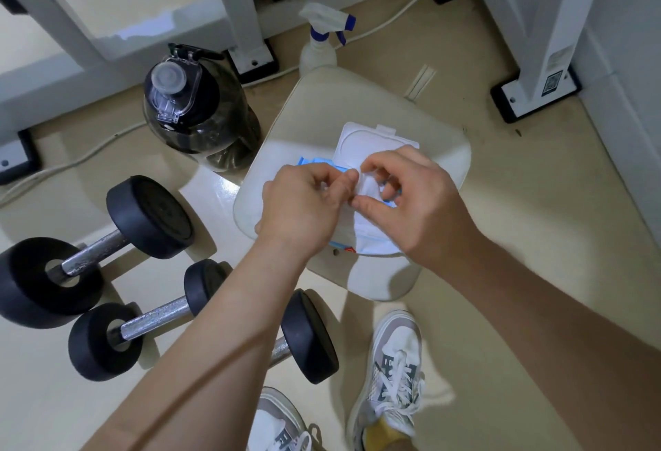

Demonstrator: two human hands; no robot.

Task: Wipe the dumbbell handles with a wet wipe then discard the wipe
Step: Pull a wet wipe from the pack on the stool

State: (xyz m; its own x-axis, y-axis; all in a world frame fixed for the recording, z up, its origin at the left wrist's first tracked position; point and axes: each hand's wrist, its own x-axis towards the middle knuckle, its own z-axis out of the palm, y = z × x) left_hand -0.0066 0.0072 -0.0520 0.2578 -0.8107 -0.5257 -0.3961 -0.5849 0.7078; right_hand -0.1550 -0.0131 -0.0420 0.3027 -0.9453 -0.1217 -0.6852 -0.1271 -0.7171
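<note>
A blue and white wet wipe pack [368, 145] with its white lid flipped open lies on a cream stool seat [322, 111]. A white wet wipe [368, 227] hangs out of it. My left hand [304, 207] and my right hand [411, 200] both pinch the top of the wipe above the pack. On the floor to the left lie three black dumbbells with metal handles: a big one [94, 252], a smaller one [157, 320] and a third [307, 336], partly hidden under my left forearm.
A large dark water jug [196, 111] stands left of the stool. A spray bottle [322, 43] stands behind it. White frame legs [246, 18] and a cable [390, 18] run along the back. My shoes [393, 372] are at the bottom.
</note>
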